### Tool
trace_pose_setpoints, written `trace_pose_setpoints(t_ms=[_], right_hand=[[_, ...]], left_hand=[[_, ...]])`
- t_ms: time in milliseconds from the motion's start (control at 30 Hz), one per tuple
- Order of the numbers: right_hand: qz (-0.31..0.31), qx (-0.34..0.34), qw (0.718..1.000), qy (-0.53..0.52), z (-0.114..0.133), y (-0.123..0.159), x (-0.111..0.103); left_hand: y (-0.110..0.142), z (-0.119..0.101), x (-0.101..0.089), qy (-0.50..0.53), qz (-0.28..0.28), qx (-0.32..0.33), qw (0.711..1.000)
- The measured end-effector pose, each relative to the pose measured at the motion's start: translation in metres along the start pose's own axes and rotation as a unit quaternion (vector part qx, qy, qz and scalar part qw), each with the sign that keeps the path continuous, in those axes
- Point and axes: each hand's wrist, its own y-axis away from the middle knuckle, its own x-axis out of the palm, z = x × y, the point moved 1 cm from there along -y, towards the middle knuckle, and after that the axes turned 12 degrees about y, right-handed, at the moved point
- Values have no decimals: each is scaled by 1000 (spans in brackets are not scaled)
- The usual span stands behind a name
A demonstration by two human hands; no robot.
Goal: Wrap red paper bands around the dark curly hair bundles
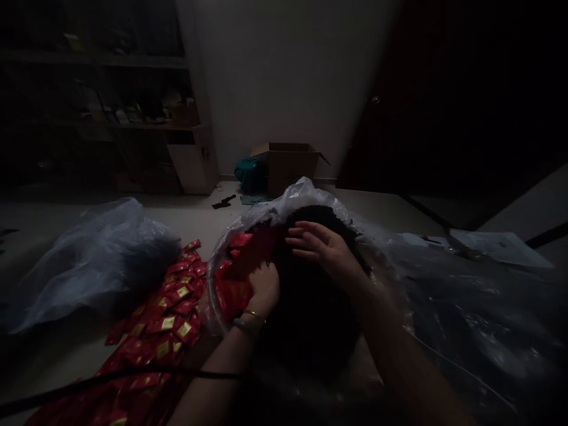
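In a dim room I reach into a clear plastic bag that holds red packets and a dark mass. My left hand is curled with its fingers closed among the red packets in the bag; what it grips is hidden. My right hand lies over the dark mass with its fingers stretched out toward the left, holding nothing. A pile of red packets with gold labels is spread on the floor to the left of the bag.
Another crumpled clear bag lies at the left. A cardboard box and a teal bundle stand by the far wall. Dark shelves fill the back left. A black cord crosses the floor near me.
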Motion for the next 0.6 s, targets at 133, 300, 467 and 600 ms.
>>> trace_pose_setpoints(t_ms=[133, 300, 467, 600], right_hand=[[33, 8, 999, -6, -23, -4, 15], [30, 115, 987, 107, -90, 19, -24], [-6, 153, 981, 118, -119, 41, -53], [-2, 144, 980, 134, -118, 46, -51]], left_hand=[[-9, 16, -8, -52, 20, -54, 997], [-16, 24, -6, -55, 45, -64, 995], [-14, 22, -3, -58, 29, -48, 997], [-13, 21, -2, -60, 19, -22, 998]])
